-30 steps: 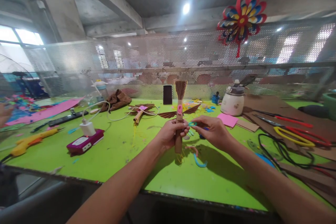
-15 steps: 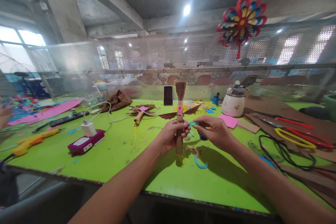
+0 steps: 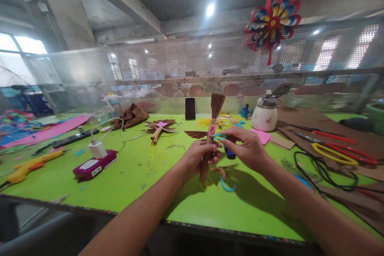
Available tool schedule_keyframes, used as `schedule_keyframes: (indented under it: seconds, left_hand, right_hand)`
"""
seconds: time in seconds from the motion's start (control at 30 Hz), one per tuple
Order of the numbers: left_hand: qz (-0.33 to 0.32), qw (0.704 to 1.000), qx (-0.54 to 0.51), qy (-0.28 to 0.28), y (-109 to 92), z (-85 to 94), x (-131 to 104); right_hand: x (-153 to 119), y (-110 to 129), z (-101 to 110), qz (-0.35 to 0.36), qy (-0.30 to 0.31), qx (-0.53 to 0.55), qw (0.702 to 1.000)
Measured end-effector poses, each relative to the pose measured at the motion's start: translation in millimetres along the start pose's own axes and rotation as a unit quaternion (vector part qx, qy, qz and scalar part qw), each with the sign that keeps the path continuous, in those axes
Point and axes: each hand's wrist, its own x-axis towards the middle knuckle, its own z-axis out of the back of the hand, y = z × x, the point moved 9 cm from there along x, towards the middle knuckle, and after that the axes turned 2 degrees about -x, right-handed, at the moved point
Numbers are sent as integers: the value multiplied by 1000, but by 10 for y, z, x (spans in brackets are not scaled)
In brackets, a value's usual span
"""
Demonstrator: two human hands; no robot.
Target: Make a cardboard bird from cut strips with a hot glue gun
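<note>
My left hand (image 3: 201,155) is closed around the tube of a brown paper craft figure (image 3: 216,106) with a pleated fan top and a pleated side wing. The tube tilts to the right, and a pink paper loop (image 3: 212,129) is on its front. Between the thumb and fingers of my right hand (image 3: 244,144) is a teal paper loop (image 3: 220,137), right beside the pink one; I cannot tell whether it touches the tube. Beneath my hands lie a blue curled paper strip (image 3: 227,186) and a brownish curled strip (image 3: 221,172).
A second brown paper figure (image 3: 159,130) lies left of centre. Further left are a purple power socket (image 3: 95,166) with a cable and a yellow glue gun (image 3: 33,165). On the right are a white jug (image 3: 264,117), yellow-handled scissors (image 3: 333,154), black cord (image 3: 324,172) and brown paper (image 3: 303,122).
The paper figure has tipped from upright to leaning right. The teal loop, in my right hand, has come up close to the pink loop. The view has shifted slightly.
</note>
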Motion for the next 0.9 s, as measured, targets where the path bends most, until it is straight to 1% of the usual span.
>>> schedule_keyframes:
  seconds: [0.2, 0.43, 0.57, 0.9]
  left_hand:
    - [8, 1000, -1, 18, 85, -45, 12]
    - [-5, 1000, 4, 27, 56, -67, -4]
    - [-3, 999, 8, 33, 54, -91, -14]
    - [1, 999, 13, 34, 63, -85, -10]
  right_hand:
    - [7, 34, 5, 5, -5, -14, 1000]
    - [-7, 33, -16, 15, 1, -21, 1000]
    - [-9, 26, -5, 18, -9, -23, 1000]
    - [0, 57, 8, 11, -15, -27, 999]
